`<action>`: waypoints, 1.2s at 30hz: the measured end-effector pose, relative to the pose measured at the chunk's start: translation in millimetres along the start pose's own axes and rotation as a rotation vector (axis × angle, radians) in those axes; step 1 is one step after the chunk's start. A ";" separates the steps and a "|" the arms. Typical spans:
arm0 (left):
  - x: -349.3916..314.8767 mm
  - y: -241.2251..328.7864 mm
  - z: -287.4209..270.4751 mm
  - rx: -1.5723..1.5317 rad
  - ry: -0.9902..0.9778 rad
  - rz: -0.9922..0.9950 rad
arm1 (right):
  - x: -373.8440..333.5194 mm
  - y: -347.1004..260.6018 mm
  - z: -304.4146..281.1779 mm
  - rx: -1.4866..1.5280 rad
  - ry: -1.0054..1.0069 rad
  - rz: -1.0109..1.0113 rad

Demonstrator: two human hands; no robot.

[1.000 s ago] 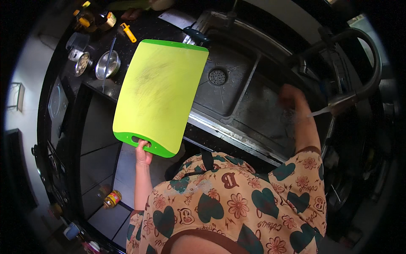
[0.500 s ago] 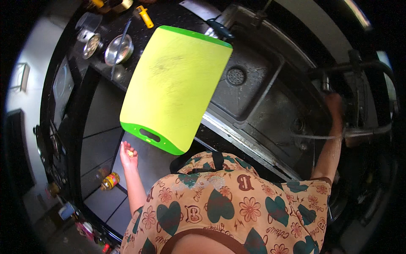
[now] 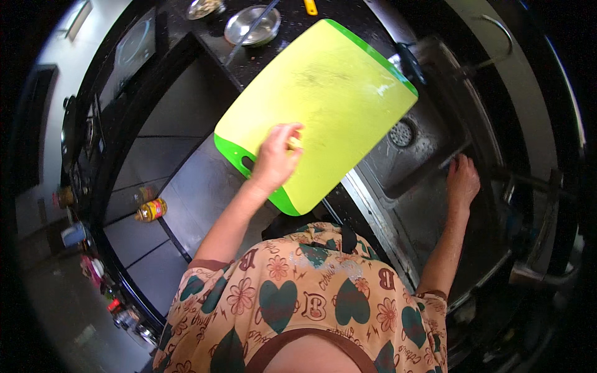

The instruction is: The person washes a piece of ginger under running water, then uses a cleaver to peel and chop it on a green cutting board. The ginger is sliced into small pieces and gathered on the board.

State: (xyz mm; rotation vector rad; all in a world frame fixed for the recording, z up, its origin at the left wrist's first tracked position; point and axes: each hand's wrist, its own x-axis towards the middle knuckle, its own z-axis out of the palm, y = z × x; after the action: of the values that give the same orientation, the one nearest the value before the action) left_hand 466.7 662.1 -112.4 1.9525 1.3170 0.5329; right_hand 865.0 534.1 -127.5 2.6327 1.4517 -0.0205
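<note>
A yellow-green cutting board [image 3: 336, 93] with green ends lies at a slant beside the sink. Over its near part is my left hand [image 3: 277, 158], fingers closed around a small pale yellow piece [image 3: 294, 143]; its exact kind I cannot make out. My right hand [image 3: 463, 180] hovers above the sink [image 3: 407, 208], near the divider, fingers loosely bent and slightly apart, with nothing visible in them. Past the board's far right corner, a cleaver's dark handle [image 3: 411, 64] reaches out over the sink edge.
Beyond the board are a metal bowl [image 3: 253, 26] with a stick-like utensil across it, a smaller bowl of pale pieces [image 3: 206, 7] and a yellow handle [image 3: 311, 7]. A jar with a yellow and red label [image 3: 152, 210] stands at left. A faucet [image 3: 497, 37] curves over the sink's far side.
My left hand has come up from beside the board to above it, still with the pale piece. My right hand has moved from the far right back toward the sink's middle. The view has turned.
</note>
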 end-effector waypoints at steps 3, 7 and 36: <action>-3.8 3.6 12.4 0.274 0.016 0.223 | 60.3 -52.5 -22.5 0.163 0.304 -0.262; -9.5 -12.5 23.6 0.365 0.088 0.385 | 143.7 -117.1 -22.0 0.261 0.416 -0.368; -51.6 -65.8 18.6 0.019 0.698 -0.032 | -98.9 -153.5 19.8 0.498 -0.009 -0.452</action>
State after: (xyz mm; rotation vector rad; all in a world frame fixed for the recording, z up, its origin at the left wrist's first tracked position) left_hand 417.8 623.7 -171.3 1.8172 1.7594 1.2658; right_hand 683.8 529.4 -156.6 2.5552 2.2502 -0.4969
